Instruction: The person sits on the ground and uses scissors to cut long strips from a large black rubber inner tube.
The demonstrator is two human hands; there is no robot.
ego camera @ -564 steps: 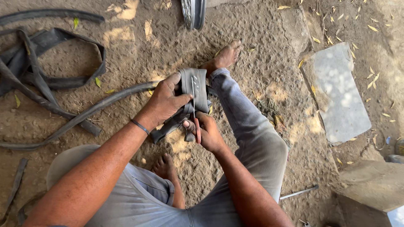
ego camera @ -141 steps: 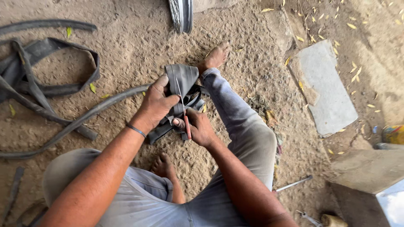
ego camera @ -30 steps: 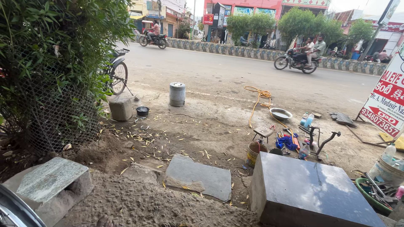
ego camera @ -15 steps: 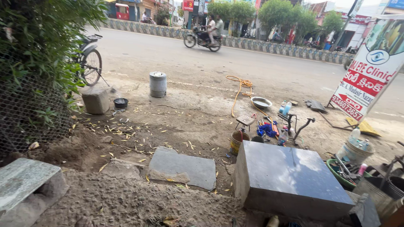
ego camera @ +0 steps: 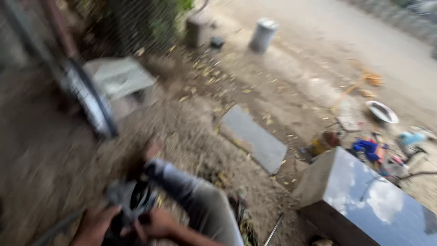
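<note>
Hands low in blurred frame: left hand (ego camera: 96, 224) and right hand (ego camera: 157, 224) both clenched on folded rubber tube (ego camera: 129, 200), held between fingers above knee (ego camera: 205, 205). Mid-handling; next move needs a steady grip.

**A roadside repair spot, out in the open**

I sit on bare dirt (ego camera: 191, 132) strewn with dry leaves, right beside a paved road (ego camera: 364, 36). A wheel (ego camera: 88, 98) stands near a wire fence (ego camera: 123, 27) with bushes behind. Stone slabs (ego camera: 252, 136) lie about, tools (ego camera: 371, 148) and a metal bowl (ego camera: 381, 111) sit scattered on the ground, and a polished stone block (ego camera: 364, 196) stands beside me.
</note>
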